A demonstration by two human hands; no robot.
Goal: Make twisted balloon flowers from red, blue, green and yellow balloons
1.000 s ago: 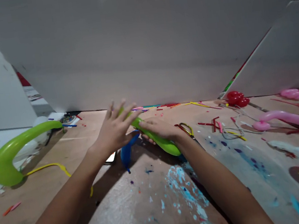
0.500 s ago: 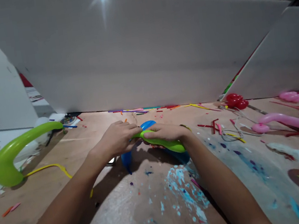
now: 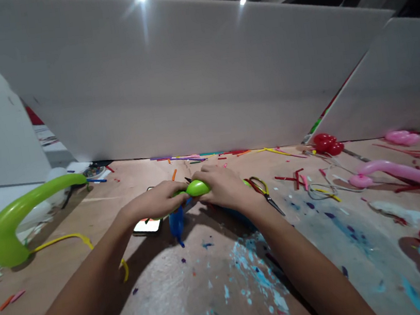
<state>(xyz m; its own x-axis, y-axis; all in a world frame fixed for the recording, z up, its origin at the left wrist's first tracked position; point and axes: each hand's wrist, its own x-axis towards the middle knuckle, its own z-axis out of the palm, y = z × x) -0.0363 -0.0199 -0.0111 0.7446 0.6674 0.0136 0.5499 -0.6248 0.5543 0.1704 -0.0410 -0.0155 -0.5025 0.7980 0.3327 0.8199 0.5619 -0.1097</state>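
Observation:
A lime-green balloon [image 3: 197, 188] is gripped between my two hands at the table's middle; only a short bulge of it shows. My left hand [image 3: 161, 200] is closed around its left end. Wrapped over its right part, my right hand [image 3: 224, 187] hides most of the rest. A blue balloon [image 3: 177, 223] hangs below my fingers, its other parts covered by the right hand and forearm. Under my left hand lies a phone [image 3: 147, 227] with a lit screen. Scissors [image 3: 265, 191] rest just right of my right wrist.
A long green balloon [image 3: 5, 233] curves at the left, near a yellow uninflated balloon [image 3: 63, 239]. Red balloons [image 3: 327, 144] and a pink balloon [image 3: 411, 176] lie at the right. Behind stands a white panel [image 3: 191, 76]. Blue paint marks the wooden table [image 3: 167, 299].
My right hand has shifted left and turned over the green balloon, which now shows as a short bulge instead of a long piece. The phone and the scissors have come into fuller view.

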